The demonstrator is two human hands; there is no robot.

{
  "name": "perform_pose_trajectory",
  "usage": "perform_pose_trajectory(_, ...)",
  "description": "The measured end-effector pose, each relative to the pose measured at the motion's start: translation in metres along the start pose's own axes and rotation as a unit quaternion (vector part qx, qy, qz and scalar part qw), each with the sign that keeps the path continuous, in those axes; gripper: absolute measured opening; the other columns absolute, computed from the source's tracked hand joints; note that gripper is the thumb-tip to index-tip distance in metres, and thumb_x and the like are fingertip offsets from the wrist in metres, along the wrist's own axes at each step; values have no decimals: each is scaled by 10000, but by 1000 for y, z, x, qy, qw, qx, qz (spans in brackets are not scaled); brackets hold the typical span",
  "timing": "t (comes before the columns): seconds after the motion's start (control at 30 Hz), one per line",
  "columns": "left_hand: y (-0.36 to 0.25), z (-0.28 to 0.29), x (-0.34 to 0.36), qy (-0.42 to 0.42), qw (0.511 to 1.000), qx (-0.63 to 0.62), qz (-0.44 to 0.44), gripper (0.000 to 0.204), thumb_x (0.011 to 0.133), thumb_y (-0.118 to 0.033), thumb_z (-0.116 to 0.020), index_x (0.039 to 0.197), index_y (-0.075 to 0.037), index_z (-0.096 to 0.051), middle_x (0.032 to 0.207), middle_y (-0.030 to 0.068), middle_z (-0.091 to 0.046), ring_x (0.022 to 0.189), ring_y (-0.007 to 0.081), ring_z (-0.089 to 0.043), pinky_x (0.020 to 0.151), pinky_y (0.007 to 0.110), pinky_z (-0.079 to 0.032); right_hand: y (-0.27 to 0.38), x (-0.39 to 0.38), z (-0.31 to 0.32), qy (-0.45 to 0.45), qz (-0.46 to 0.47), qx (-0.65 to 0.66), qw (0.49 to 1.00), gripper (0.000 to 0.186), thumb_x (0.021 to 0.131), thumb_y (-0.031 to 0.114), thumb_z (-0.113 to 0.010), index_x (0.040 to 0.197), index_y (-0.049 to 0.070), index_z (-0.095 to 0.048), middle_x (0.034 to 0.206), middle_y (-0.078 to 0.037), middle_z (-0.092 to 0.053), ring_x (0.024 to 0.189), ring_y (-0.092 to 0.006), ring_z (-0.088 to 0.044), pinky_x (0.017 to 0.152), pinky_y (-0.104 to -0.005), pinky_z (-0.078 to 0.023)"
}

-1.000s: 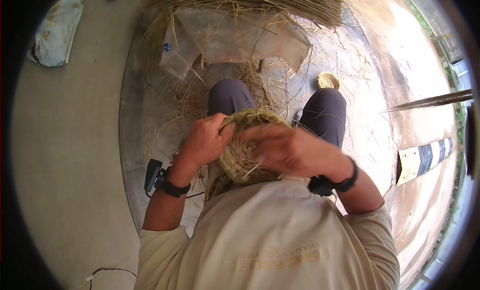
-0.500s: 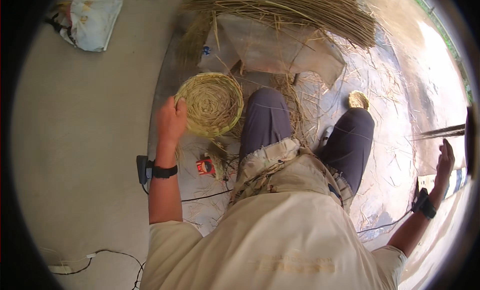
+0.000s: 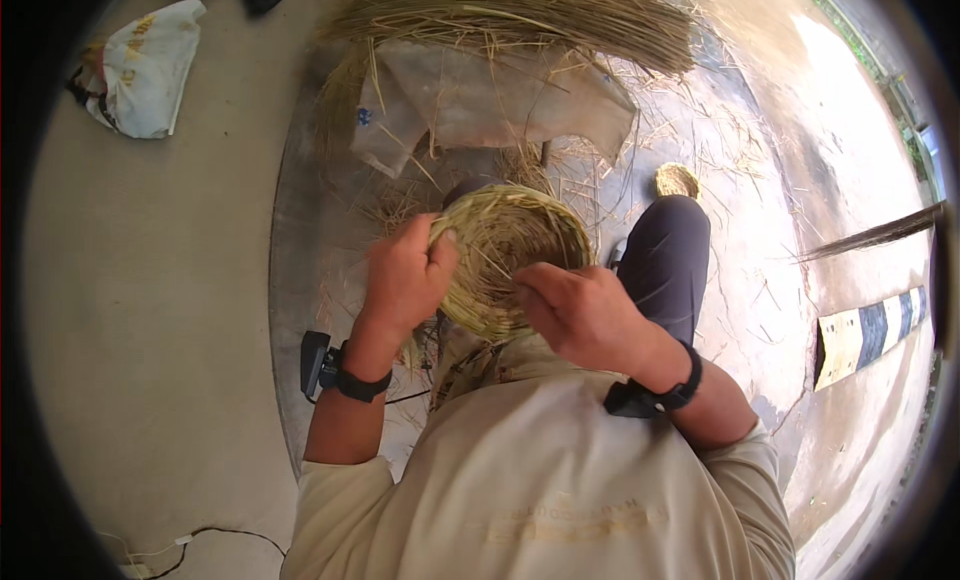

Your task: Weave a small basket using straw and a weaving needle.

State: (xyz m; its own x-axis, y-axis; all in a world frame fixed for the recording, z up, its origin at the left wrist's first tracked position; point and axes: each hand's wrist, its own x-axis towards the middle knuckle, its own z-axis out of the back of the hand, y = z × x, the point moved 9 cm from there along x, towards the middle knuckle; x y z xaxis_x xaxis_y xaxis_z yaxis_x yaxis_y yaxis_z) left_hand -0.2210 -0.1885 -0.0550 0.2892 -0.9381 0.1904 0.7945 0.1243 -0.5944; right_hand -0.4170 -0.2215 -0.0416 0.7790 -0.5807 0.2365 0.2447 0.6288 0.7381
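Note:
A round woven straw basket (image 3: pixel 505 235) is held tilted over my lap, its hollow turned up toward me. My left hand (image 3: pixel 405 280) grips the basket's left rim, with the thumb along the inner edge. At the lower right of the basket's opening is my right hand (image 3: pixel 585 315), its fingers curled in a pinch. Whatever lies between those fingertips is too small or hidden to make out. My forearms partly cover the ground on both sides of my lap.
Ahead, a thick bundle of straw (image 3: pixel 520 18) lies beyond a draped pale sheet (image 3: pixel 490 98). A small woven basket (image 3: pixel 678 183) sits past my right knee. Loose stalks litter the ground mat. A white sack (image 3: pixel 155 70) lies far left; a striped bar (image 3: pixel 872 338) is at right.
My right hand has come from the far right to the basket, its fingers now closed. My left hand has brought the basket right and nearer, over my lap.

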Motion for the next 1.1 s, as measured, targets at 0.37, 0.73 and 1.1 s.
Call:
perform_pose_trajectory(0.37, -22, -7, -3, 1, 997, -26, -79, 215, 967, -151, -666, 1107, 12, -660, 944, 234, -716, 851, 452, -705, 719, 496, -567, -11, 7, -8, -4, -47, -17, 999, 116, 938, 143, -667, 994, 42, -674, 690, -192, -669, 646, -410, -693, 578, -508, -551)
perform_pose_trajectory(0.73, -38, -10, -5, -49, 993, 16, -110, 191, 957, -128, -671, 1083, 16, -670, 913, 240, -709, 817, 455, -697, 700, 487, -551, -19, 16, -10, -37, -57, 86, 994, 110, 952, 111, -641, 934, 3, -650, 812, -250, -684, 752, -476, -666, 683, -534, -546)
perform_pose_trajectory(1.1, -27, -4, 4, -71, 989, 80, -106, 234, 941, -111, -678, 1134, 20, -672, 980, 243, -723, 886, 452, -714, 747, 491, -584, -26, 19, -20, 53, -94, 143, 984, 133, 949, 126, -627, 890, 8, -650, 831, -235, -687, 786, -469, -666, 716, -534, -543)
